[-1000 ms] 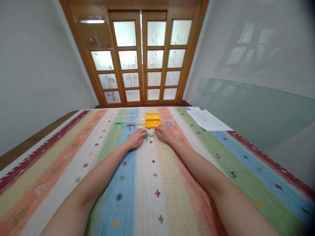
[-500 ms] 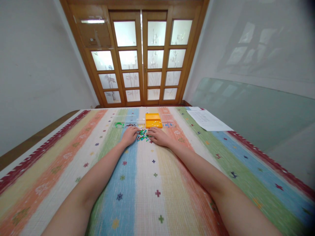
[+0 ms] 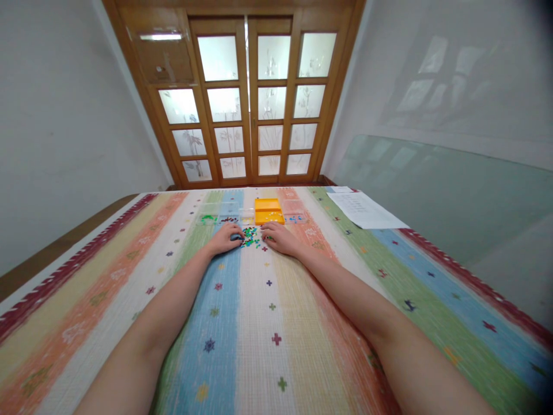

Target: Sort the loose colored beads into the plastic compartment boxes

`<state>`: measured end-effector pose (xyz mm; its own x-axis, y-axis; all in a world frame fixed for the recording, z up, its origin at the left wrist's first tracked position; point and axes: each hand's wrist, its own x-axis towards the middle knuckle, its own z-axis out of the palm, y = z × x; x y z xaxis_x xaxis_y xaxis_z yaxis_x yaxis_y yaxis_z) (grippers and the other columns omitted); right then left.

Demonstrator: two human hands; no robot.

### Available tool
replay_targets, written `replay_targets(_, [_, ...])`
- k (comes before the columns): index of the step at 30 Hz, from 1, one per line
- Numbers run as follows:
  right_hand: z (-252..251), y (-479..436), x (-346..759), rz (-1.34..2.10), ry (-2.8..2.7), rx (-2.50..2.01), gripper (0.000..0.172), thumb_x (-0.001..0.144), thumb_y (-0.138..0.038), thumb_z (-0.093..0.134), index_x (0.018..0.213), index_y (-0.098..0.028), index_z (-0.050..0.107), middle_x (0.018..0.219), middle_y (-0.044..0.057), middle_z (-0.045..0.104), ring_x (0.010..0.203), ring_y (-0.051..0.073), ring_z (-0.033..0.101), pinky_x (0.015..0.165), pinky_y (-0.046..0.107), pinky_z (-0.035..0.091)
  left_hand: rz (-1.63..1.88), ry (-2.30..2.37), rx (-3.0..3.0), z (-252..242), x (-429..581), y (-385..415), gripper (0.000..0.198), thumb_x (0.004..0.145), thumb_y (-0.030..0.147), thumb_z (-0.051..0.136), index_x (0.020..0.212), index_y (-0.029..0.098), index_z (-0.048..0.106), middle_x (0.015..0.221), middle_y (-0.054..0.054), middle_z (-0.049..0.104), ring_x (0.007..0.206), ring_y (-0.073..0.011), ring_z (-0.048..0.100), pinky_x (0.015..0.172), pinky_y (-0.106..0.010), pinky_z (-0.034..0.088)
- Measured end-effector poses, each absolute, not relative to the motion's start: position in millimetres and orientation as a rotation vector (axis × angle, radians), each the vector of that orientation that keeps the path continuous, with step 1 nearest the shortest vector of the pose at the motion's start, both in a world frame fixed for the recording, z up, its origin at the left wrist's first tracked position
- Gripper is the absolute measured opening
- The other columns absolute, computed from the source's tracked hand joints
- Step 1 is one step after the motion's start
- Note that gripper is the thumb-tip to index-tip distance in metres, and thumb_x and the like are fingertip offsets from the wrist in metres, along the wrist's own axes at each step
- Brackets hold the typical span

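Note:
A loose pile of tiny green, blue and dark pieces [image 3: 250, 237] lies on the striped tablecloth between my hands; their kind is too small to make out. At its left edge rests my left hand [image 3: 225, 238], the thumb apart from the curved fingers and blue cloth visible in the gap. My right hand [image 3: 280, 238] is on the other side, fingers bent and thumb a little apart, with no held piece discernible. Just beyond stands an orange tray [image 3: 268, 204] with small whitish pieces in its near part. Clear plastic boxes flank it.
Green pieces [image 3: 209, 218] and dark red pieces [image 3: 230, 219] sit in the clear boxes on the left, blue pieces [image 3: 295, 219] on the right. A printed paper sheet [image 3: 367, 210] lies at the far right. Wooden doors [image 3: 248, 132] stand behind the table.
My left hand has drawn slightly left, its thumb parting from the fingers. My right hand has shifted a little right, away from the pile, uncovering more of it.

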<state>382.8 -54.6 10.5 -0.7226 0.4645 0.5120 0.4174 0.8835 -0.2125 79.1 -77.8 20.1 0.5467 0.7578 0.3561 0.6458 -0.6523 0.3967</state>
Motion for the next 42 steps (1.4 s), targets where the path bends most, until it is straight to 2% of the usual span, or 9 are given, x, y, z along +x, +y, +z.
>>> replay_targets(8, [10,-53,384,0.154,-2.411,-0.67,0.016,0.093,-0.012,0.063,0.103,-0.021,0.073,0.119,0.01,0.071,0.116,0.025,0.062,0.103,0.042,0.049,0.715,1.099,2.579,22,82,-78,0.021,0.092,0.036,0.07,0.107,0.027,0.08,0.119,-0.006,0.07,0.116,-0.0239,0.06,0.111,-0.041,0.04])
replay_targets(12, [13,-54,389,0.178,-2.339,-0.789,0.017,0.092,-0.013,0.063,0.104,-0.021,0.072,0.113,0.009,0.072,0.109,0.024,0.063,0.098,0.039,0.049,0.744,1.121,2.534,24,84,-80,0.02,0.092,0.038,0.071,0.104,0.026,0.079,0.114,-0.007,0.071,0.115,-0.0238,0.061,0.111,-0.041,0.041])
replay_targets(17, [14,-53,390,0.166,-2.251,-0.96,0.015,0.091,-0.015,0.061,0.099,-0.02,0.073,0.101,0.008,0.074,0.096,0.023,0.064,0.089,0.036,0.049,0.734,1.194,2.511,22,85,-80,0.017,0.09,0.038,0.072,0.098,0.026,0.08,0.111,-0.006,0.072,0.113,-0.0241,0.061,0.11,-0.041,0.042])
replay_targets(23, [15,-48,392,0.411,-1.999,-1.087,0.012,0.088,-0.021,0.058,0.09,-0.02,0.07,0.085,0.004,0.073,0.076,0.018,0.063,0.072,0.029,0.048,0.764,1.22,2.511,15,85,-76,0.016,0.093,0.034,0.068,0.099,0.026,0.08,0.108,-0.005,0.074,0.11,-0.0238,0.063,0.107,-0.04,0.045])
replay_targets(31, [12,-29,411,0.385,-1.706,-1.185,0.015,0.084,-0.026,0.055,0.09,-0.02,0.068,0.089,0.007,0.074,0.081,0.022,0.064,0.08,0.035,0.052,0.848,1.34,2.436,11,85,-74,0.018,0.094,0.036,0.065,0.098,0.023,0.077,0.103,-0.005,0.075,0.103,-0.0239,0.065,0.098,-0.038,0.049])
replay_targets(37, [3,-9,431,0.29,-1.534,-1.31,0.024,0.085,-0.026,0.052,0.094,-0.018,0.072,0.097,0.011,0.076,0.088,0.025,0.067,0.085,0.039,0.054,0.988,1.465,2.224,18,86,-76,0.025,0.096,0.039,0.057,0.097,0.021,0.075,0.091,-0.004,0.075,0.082,-0.0204,0.065,0.079,-0.032,0.051])
replay_targets(42, [0,-5,443,0.258,-1.492,-1.367,0.034,0.087,-0.026,0.05,0.11,-0.017,0.073,0.105,0.012,0.077,0.095,0.027,0.069,0.089,0.04,0.054,1.11,1.514,2.012,16,83,-71,0.029,0.094,0.045,0.056,0.096,0.021,0.073,0.077,-0.001,0.072,0.073,-0.0188,0.064,0.071,-0.03,0.05])
